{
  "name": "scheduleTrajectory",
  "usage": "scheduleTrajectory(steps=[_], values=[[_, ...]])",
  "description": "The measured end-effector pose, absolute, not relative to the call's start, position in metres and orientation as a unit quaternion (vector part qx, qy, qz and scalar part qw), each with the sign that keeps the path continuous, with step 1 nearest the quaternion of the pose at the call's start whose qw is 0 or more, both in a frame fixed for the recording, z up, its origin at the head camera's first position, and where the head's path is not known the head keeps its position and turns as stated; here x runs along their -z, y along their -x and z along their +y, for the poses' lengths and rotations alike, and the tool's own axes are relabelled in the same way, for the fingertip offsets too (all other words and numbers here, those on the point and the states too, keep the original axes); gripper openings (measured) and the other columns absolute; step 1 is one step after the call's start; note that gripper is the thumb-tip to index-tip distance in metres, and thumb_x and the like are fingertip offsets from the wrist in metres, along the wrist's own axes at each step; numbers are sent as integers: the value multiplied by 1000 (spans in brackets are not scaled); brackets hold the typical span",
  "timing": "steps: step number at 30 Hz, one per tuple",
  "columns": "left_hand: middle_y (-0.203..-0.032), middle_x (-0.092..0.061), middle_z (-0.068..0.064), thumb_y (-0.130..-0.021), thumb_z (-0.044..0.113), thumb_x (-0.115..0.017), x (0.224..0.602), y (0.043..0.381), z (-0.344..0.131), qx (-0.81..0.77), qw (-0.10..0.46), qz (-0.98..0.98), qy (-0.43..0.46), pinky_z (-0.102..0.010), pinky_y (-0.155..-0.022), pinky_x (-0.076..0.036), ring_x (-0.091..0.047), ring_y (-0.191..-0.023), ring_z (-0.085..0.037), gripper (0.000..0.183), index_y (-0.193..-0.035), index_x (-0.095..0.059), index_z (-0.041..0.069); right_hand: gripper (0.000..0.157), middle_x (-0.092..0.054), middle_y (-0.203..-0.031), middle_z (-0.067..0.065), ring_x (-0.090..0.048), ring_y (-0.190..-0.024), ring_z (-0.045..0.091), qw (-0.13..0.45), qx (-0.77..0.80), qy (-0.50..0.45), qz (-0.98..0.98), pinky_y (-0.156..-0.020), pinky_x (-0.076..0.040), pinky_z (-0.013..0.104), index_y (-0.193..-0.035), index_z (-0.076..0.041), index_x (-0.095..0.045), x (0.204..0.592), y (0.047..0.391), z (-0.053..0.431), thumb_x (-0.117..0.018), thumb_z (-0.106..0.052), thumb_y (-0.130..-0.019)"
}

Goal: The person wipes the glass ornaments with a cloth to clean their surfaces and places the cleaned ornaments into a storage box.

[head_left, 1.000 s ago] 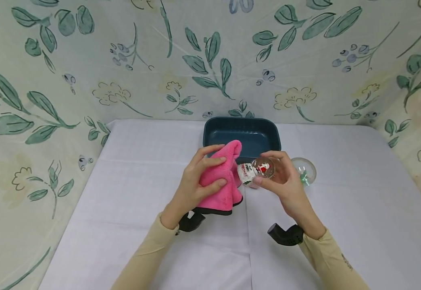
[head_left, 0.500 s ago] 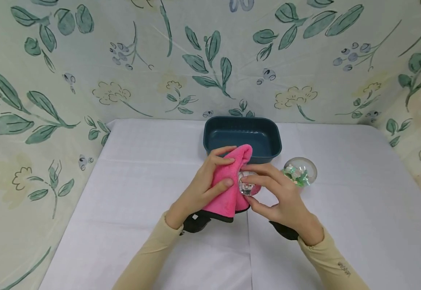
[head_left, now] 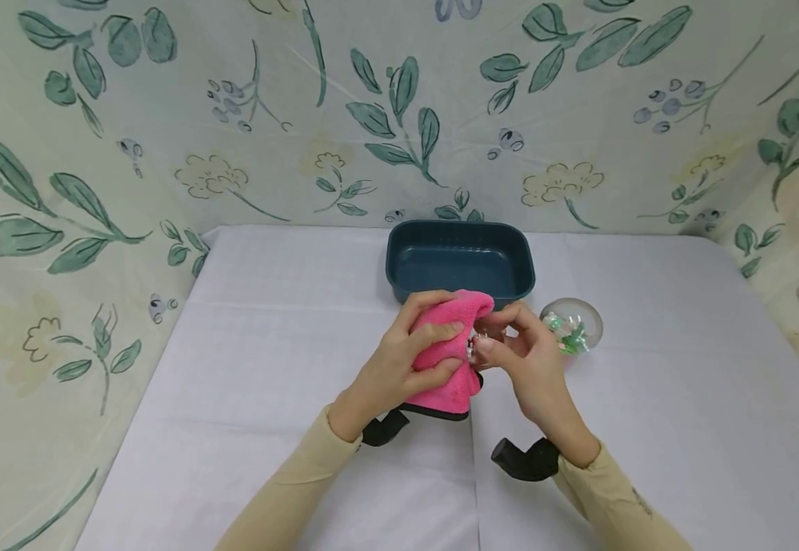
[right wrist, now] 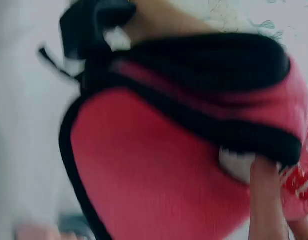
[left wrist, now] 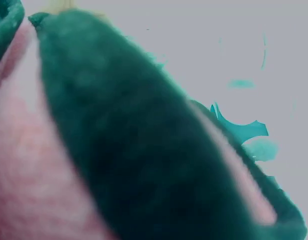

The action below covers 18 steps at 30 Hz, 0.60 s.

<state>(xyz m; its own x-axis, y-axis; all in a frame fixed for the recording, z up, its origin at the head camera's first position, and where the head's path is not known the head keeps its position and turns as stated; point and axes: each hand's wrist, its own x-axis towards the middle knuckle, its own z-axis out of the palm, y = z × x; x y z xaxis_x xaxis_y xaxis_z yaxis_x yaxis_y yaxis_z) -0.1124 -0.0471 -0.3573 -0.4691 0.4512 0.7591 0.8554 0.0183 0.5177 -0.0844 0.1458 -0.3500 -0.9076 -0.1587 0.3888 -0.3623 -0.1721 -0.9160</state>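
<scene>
My left hand [head_left: 387, 366] grips a folded pink cloth [head_left: 449, 396] with black edging, fingers and thumb curled over it. Between the cloth and my right hand [head_left: 539, 375] is a small snow globe [head_left: 477, 344], pinched by the right fingers and thumb and mostly hidden by them. Its white base end lies against the cloth. In the right wrist view, the cloth [right wrist: 159, 170] wraps partly over the white base, and red markings show on the snow globe [right wrist: 298, 182]. The left wrist view is blurred and off in colour; the cloth [left wrist: 128, 130] fills much of it.
A second, larger snow globe [head_left: 570, 325] with green and white bits inside sits right of the right hand. Behind both hands stands a dark blue rectangular basin [head_left: 392, 277]. A white cloth [head_left: 289, 306] covers the table; a leaf-patterned curtain [head_left: 262, 153] hangs behind.
The right hand has turned the small snow globe and brought it against the cloth. The left hand and cloth have shifted right and slightly nearer. The basin and larger snow globe have stayed put.
</scene>
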Motion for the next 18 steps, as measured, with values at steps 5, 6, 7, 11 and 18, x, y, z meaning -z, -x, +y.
scheduleTrajectory(steps=[5,6,7,11,18], values=[[-130,-41,-20,-74,-1,-73,357,114,-51,538,196,-678,461,-31,-86,-52,-43,-121,-33,45,-113,-53,7,44,-54,-115,15,-64,-90,17,110,-636,-275,-713,-72,-56,26,-117,11,-46,348,85,149,-72,1,-82],[-129,-42,-20,-74,-1,-73,357,114,-52,543,193,-677,458,-31,-85,-53,-43,-121,-33,44,-113,-53,7,50,-53,-117,16,-63,-95,18,134,-605,-301,-725,-75,-55,25,-119,11,-46,349,86,150,-75,-7,-82],[-129,-42,-20,-74,-1,-73,356,115,-53,545,193,-676,457,-32,-85,-53,-43,-121,-33,44,-113,-52,7,55,-53,-119,17,-62,-99,17,160,-574,-324,-734,-78,-53,23,-122,11,-46,349,87,151,-76,-15,-83],[-128,-43,-20,-75,-1,-72,355,116,-55,542,191,-678,459,-31,-84,-53,-44,-120,-33,44,-113,-53,7,61,-58,-111,22,-61,-97,16,258,-483,-382,-744,-82,-50,18,-118,12,-51,352,93,153,-69,-38,-87],[-133,-41,-19,-74,2,-77,354,115,-55,501,184,-692,487,-29,-89,-50,-42,-123,-31,43,-113,-58,9,51,-64,-96,15,-64,-80,7,279,-550,-328,-715,-68,-53,17,-104,15,-52,364,93,142,-67,-32,-90]])
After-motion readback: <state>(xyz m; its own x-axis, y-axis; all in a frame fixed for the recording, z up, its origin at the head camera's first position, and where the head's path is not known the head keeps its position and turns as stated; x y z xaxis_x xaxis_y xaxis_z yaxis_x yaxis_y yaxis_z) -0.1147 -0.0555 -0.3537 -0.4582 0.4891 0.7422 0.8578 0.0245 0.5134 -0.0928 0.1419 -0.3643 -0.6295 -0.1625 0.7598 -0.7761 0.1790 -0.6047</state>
